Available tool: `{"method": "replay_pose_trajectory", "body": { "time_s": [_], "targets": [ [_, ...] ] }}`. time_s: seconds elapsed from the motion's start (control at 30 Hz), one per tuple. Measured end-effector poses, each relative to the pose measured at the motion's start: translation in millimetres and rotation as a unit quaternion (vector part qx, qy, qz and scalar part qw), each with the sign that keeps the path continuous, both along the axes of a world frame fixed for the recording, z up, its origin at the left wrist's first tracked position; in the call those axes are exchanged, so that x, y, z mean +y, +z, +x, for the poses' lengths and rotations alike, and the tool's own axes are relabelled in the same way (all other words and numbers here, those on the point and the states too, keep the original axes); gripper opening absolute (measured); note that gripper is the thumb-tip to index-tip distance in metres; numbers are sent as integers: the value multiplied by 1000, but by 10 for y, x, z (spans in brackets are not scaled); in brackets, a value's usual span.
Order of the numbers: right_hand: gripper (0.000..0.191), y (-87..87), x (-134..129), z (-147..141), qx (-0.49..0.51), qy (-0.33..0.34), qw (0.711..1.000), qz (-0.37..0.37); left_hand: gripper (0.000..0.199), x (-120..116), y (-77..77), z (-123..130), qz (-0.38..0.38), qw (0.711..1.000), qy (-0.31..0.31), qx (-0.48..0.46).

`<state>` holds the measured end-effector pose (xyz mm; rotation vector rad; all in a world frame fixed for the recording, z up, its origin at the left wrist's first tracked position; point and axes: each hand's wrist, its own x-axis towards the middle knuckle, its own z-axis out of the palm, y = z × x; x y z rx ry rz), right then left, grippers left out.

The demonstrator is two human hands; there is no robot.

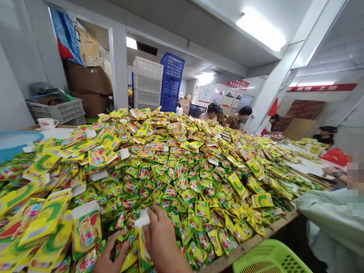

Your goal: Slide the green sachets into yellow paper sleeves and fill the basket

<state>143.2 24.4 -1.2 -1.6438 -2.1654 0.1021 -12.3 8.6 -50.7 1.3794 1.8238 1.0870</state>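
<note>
At the lower middle, my right hand [163, 237] is closed on a small yellow carton [141, 242] with its white end flap [142, 220] standing open. Just left of it, my left hand [109, 254] curls its thumb and fingers around small green sachets [122, 239]; how many it holds is hidden. Around both hands spreads a heap of shiny green-and-yellow sachets [182, 182] printed with red fruit. Flat yellow cartons [45, 216], many with open white flaps, lie left of my hands. Another open carton [87, 227] rests close to my left hand.
More yellow cartons [148, 127] cover the back of the heap. A wooden table edge [256, 242] runs along the right front, above a green basket [270, 258]. A person's pale green sleeve [327, 204] is close on the right. A blue basin [19, 142] and a white mug [47, 123] stand left.
</note>
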Motion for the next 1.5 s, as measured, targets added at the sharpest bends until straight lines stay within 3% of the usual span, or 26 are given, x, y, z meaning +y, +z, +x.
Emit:
{"method": "replay_pose_trajectory", "body": {
  "time_s": [0.1,0.2,0.3,0.43,0.7,0.83,1.0,1.13,1.37,1.5],
  "targets": [
    [52,-215,-196,-117,-24,-66,997,-44,42,-55,113,79,36,999,4,-28],
    [53,-226,-256,-127,-36,-36,997,-65,35,-93,202,134,70,997,-5,-39],
    [52,-202,-198,-45,0,21,997,-76,29,-82,270,62,90,994,44,-34],
    [62,-293,-215,24,28,82,996,-12,25,-25,403,-84,118,987,92,-57],
    [55,-487,-314,-31,-30,87,992,87,19,177,356,21,104,983,32,-145],
    [52,-509,-290,8,34,100,986,133,22,127,402,68,71,988,-42,-130],
    [52,-488,-313,38,94,101,981,133,26,34,511,77,46,991,-106,-62],
    [57,-469,-320,51,119,88,979,141,25,88,632,-17,28,986,-161,-37],
    [60,-481,-329,45,79,128,975,165,30,263,870,-143,-67,947,-310,45],
    [61,-476,-344,43,43,150,973,171,24,308,877,-60,-60,916,-386,90]
  ]
}}
